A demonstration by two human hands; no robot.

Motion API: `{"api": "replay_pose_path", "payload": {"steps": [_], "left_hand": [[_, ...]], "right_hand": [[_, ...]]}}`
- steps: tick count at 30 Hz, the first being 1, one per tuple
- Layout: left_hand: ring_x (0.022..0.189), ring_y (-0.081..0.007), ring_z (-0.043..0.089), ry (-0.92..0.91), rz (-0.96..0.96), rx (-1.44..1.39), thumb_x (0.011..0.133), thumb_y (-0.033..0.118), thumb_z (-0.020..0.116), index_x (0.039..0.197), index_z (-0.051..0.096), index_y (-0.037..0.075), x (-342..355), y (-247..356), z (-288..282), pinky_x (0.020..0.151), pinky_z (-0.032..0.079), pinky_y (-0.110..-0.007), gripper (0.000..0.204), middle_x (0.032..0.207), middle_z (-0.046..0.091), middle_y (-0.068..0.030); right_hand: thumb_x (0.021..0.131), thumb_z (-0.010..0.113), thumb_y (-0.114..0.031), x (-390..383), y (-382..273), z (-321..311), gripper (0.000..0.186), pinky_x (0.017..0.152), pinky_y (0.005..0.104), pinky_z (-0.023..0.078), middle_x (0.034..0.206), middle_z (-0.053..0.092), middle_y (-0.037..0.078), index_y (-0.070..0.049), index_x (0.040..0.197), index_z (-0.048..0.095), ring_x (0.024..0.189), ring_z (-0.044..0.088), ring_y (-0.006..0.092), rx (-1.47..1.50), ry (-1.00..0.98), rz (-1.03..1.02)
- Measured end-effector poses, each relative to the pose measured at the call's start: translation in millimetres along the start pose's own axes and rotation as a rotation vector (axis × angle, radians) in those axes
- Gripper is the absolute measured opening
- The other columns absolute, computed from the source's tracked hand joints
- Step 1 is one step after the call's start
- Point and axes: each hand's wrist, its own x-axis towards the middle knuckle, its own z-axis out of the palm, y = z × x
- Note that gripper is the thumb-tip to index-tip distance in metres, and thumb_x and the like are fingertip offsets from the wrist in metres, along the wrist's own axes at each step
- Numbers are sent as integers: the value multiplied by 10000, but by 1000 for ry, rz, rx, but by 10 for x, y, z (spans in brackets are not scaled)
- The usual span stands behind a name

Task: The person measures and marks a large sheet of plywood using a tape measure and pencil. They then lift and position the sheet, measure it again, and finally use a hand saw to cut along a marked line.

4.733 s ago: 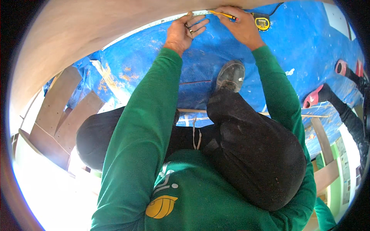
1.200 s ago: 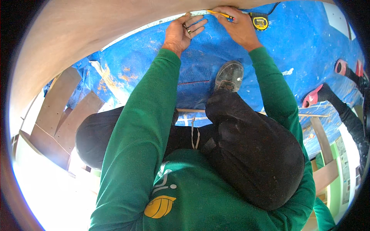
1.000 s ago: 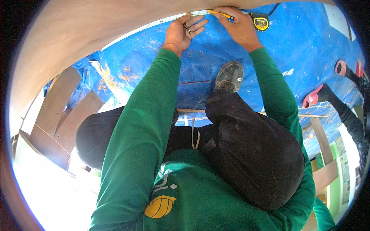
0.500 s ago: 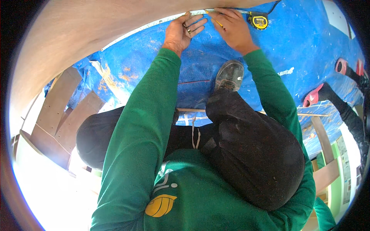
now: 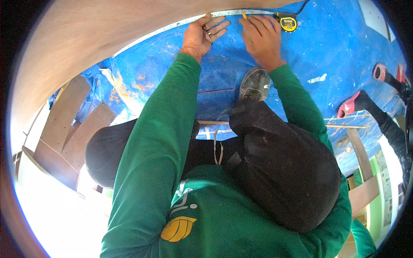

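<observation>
A tape measure (image 5: pixel 287 22) with a black and yellow case lies at the right end of its pulled-out white blade (image 5: pixel 163 28). The blade runs along the curved edge of a large pale brown board (image 5: pixel 112 30). My left hand (image 5: pixel 200 36) has its thumb on the blade at the board's edge, with the other visible fingers stretched out below. In my right hand (image 5: pixel 261 38) is a yellow pencil (image 5: pixel 244 15), its visible end near the blade, to the left of the case. The rest of the pencil is hidden by the fingers.
Blue sheeting (image 5: pixel 172 73) covers the floor, and my shoe (image 5: pixel 256 84) rests on it. Brown board pieces (image 5: pixel 66 107) lie at the left. Another person's feet in pink footwear (image 5: pixel 349 105) are at the right. A wooden strip (image 5: pixel 346 126) lies near them.
My right hand has shifted slightly right and down, and the pencil in it has turned. My left hand stays at nearly the same place on the blade.
</observation>
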Motion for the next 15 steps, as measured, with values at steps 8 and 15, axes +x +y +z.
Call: {"api": "replay_pose_path", "payload": {"steps": [8, 15], "left_hand": [[1251, -410, 679, -16, -6, 3, 1088, 255, 559, 1343, 552, 2, 25, -10, -22, 1028, 586, -493, 359, 1361, 672, -243], [1245, -412, 681, -32, -5, -16, 1094, 259, 551, 1375, 534, -2, 28, -11, -35, 1025, 589, -496, 384, 1363, 667, -254]], "right_hand": [[889, 737, -151, -18, -59, -26, 280, 1008, 441, 471, 1099, 761, 65, -97, 1164, 733, 1082, 695, 242, 260, 4, 80], [927, 714, -164, 77, 72, 99, 278, 970, 452, 491, 1124, 762, 103, -89, 1195, 716, 1064, 697, 289, 290, -24, 46]]}}
